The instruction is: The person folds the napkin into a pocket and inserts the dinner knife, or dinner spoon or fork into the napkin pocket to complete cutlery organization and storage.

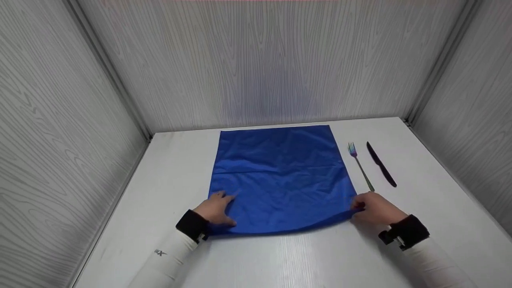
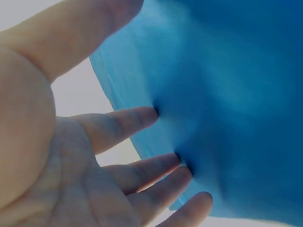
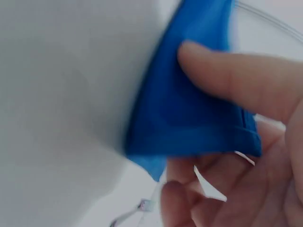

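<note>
Under the right hand point(image 1: 374, 209), blue cloth's point(image 1: 280, 176) corner is hidden.

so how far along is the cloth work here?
Early. Done: blue cloth lies spread flat on the table, with fork and knife beside it, untouched. In hand: right hand pinches the near right corner, slightly lifted; left hand touches the near left corner with fingers outstretched. No fold is visible yet.
</note>
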The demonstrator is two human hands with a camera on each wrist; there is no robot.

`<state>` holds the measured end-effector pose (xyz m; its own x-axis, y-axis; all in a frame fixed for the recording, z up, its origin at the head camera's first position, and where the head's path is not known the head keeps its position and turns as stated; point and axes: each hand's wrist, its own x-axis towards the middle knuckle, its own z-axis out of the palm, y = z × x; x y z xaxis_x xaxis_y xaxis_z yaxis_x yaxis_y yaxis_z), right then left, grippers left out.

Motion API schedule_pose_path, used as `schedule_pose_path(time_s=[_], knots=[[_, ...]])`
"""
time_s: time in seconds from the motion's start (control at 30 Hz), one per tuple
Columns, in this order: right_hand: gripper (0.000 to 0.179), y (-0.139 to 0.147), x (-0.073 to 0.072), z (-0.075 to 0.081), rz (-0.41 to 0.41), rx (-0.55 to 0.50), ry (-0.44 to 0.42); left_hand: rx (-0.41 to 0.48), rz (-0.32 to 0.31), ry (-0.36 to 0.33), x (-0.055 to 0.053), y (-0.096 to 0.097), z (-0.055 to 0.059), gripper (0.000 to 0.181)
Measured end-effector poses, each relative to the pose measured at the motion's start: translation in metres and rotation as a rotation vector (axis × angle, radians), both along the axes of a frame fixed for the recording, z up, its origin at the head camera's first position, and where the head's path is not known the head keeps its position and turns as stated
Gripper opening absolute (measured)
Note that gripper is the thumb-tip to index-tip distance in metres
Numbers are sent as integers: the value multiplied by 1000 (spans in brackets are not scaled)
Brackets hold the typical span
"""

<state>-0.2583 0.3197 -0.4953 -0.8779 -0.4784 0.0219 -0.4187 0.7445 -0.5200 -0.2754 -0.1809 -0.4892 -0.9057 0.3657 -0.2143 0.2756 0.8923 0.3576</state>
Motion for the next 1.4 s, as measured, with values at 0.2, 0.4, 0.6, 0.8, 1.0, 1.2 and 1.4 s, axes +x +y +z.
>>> schedule_pose_path(time_s=[0.2, 0.4, 0.6, 0.8, 1.0, 1.2, 1.4], knots=[[34, 12, 13, 6, -58, -14, -142, 36, 2, 21, 17, -21, -5, 99], [16, 2, 19, 2, -90, -12, 13, 60, -1, -4, 20, -28, -9, 106], [15, 2, 29, -5, -56, 44, 53, 64, 12, 5, 27, -32, -15, 109], [25, 4, 35, -9, -41, 56, 82, 73, 3, 33, 32, -36, -15, 111], [26, 4, 42, -8, -48, 81, 89, 60, 2, 26, 36, -34, -14, 111], [28, 4, 46, -8, -30, 80, 89, 37, 6, 14, 40, -35, -14, 111], [24, 2, 47, -4, -34, 86, 53, 22, -9, 17, 40, -33, -10, 111]])
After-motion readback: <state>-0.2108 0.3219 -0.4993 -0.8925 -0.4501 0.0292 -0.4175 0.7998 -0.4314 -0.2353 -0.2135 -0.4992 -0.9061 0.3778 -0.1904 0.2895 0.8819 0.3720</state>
